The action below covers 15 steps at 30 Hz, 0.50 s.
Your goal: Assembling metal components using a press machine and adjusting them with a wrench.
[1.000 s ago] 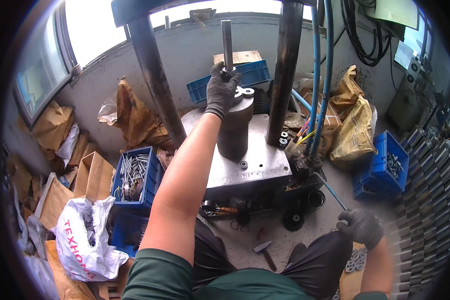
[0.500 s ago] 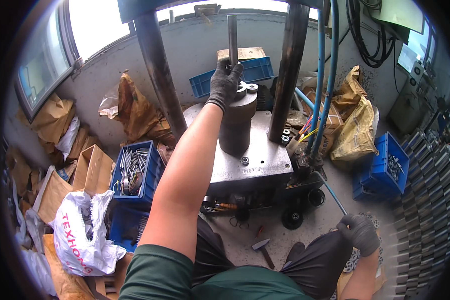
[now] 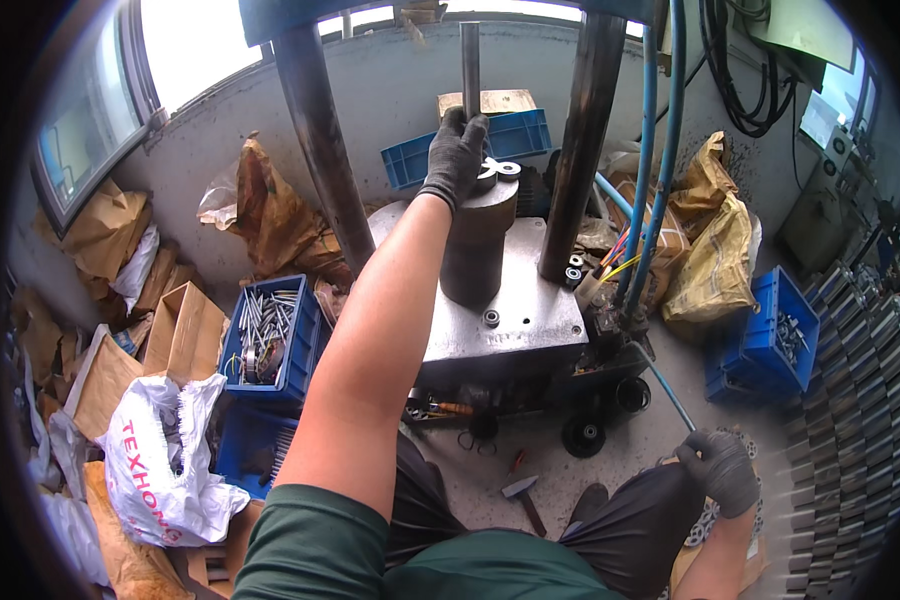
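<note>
My left hand (image 3: 455,150), in a dark grey glove, reaches forward with its fingers wrapped round an upright metal rod (image 3: 470,65). Beneath the hand is a thick dark steel cylinder (image 3: 474,255) standing on a metal plate (image 3: 440,336). A light, lobed metal part (image 3: 507,169) lies on top of the cylinder beside the hand, which covers some of it. Low on the right, my gloved right hand (image 3: 720,472) is closed on the end of a thin bluish lever (image 3: 663,385) that slants down from the press's side.
Two steel columns (image 3: 320,140) flank the cylinder. At left, a blue crate (image 3: 297,370) holds metal rods, near a white sack (image 3: 155,475). Another blue crate (image 3: 760,340) stands right, past blue hoses (image 3: 660,190). A hammer (image 3: 525,495) lies on the floor; stacked metal bars (image 3: 850,440) line the right.
The whole view has shifted slightly. My left hand stays on the rod and my right hand stays on the lever, with no clear movement of either.
</note>
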Each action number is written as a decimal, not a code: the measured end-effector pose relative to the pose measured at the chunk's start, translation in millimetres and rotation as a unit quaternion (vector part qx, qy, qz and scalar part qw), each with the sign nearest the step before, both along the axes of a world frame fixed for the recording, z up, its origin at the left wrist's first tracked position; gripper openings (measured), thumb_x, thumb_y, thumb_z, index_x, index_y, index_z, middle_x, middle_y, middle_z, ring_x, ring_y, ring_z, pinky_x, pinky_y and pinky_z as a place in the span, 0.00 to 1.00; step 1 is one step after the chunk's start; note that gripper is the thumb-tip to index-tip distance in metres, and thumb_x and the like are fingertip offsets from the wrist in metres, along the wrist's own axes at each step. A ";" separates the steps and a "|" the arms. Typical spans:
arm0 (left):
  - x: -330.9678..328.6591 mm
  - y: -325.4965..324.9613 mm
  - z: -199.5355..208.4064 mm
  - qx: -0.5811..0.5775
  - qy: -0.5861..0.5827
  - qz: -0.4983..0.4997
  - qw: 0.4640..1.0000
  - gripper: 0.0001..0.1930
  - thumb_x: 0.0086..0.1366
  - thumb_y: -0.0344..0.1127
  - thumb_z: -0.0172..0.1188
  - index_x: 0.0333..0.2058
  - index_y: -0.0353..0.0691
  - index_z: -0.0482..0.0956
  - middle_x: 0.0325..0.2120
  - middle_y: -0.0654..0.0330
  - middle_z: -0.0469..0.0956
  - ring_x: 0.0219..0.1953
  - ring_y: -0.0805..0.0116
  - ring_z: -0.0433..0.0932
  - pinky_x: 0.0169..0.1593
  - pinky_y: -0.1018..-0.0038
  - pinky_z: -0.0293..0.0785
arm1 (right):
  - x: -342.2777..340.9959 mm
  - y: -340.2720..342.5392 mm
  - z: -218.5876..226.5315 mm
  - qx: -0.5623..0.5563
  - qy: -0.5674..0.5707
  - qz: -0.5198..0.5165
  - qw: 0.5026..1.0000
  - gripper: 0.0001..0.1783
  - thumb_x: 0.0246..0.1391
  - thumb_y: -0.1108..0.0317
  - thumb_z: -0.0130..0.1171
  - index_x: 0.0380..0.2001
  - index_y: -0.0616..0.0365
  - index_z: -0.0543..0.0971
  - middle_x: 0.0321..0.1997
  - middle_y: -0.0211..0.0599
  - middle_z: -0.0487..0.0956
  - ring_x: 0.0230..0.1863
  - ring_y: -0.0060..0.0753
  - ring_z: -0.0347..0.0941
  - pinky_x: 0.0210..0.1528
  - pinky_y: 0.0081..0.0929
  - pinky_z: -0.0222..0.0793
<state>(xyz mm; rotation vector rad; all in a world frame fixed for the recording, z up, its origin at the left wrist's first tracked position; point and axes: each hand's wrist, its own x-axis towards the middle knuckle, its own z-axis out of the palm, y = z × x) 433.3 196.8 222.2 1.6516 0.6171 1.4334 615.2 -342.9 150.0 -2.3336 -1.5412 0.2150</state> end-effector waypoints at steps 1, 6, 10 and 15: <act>-0.4 0.2 0.1 -0.004 -0.010 -0.013 1.000 0.14 0.76 0.43 0.58 0.52 0.40 0.75 0.26 0.62 0.76 0.27 0.73 0.75 0.34 0.72 0.76 | -0.6 0.4 0.7 -0.001 0.000 0.001 1.000 0.11 0.54 0.61 0.68 0.32 0.59 0.86 0.33 0.49 0.84 0.38 0.55 0.82 0.45 0.46 0.77; 1.0 -3.4 2.3 -0.015 -0.018 -0.032 0.999 0.14 0.75 0.44 0.56 0.52 0.42 0.75 0.26 0.62 0.76 0.28 0.73 0.76 0.34 0.72 0.76 | -1.4 -0.7 1.7 0.005 -0.013 -0.005 1.000 0.11 0.52 0.62 0.69 0.32 0.59 0.86 0.31 0.50 0.83 0.36 0.55 0.82 0.42 0.46 0.76; -1.1 -2.1 0.4 -0.014 -0.003 -0.004 1.000 0.14 0.75 0.44 0.57 0.52 0.43 0.75 0.27 0.62 0.77 0.28 0.73 0.76 0.34 0.72 0.77 | -2.8 1.9 2.8 0.001 -0.007 -0.007 1.000 0.11 0.52 0.62 0.69 0.31 0.59 0.86 0.30 0.51 0.82 0.35 0.55 0.81 0.41 0.46 0.76; 0.8 3.8 -3.0 0.008 0.005 0.016 1.000 0.15 0.76 0.45 0.58 0.52 0.43 0.75 0.27 0.63 0.77 0.30 0.75 0.78 0.35 0.73 0.78 | -2.3 0.9 -1.6 0.021 -0.008 -0.017 1.000 0.10 0.53 0.63 0.69 0.32 0.59 0.86 0.30 0.51 0.82 0.34 0.55 0.81 0.41 0.46 0.76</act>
